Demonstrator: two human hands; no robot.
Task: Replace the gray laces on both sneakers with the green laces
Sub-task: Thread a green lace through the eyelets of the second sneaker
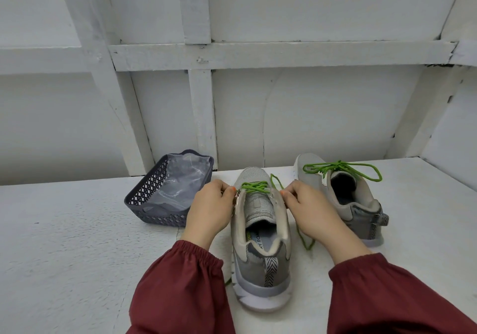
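A gray sneaker (pixel 260 251) stands heel toward me in the middle of the white table. A green lace (pixel 254 187) crosses its lower eyelets, and the upper eyelets are bare. My left hand (pixel 210 208) pinches at the left eyelet edge. My right hand (pixel 307 204) pinches the lace at the right eyelet edge, and a loose green end (pixel 305 240) trails below that hand. A second gray sneaker (pixel 346 199) stands to the right with a green lace (pixel 340 169) tied in a bow.
A dark perforated basket (pixel 152 194) holding clear plastic sits to the left of the sneakers. A white panelled wall (pixel 232 101) rises right behind the table. The table's right edge lies just beyond the second sneaker.
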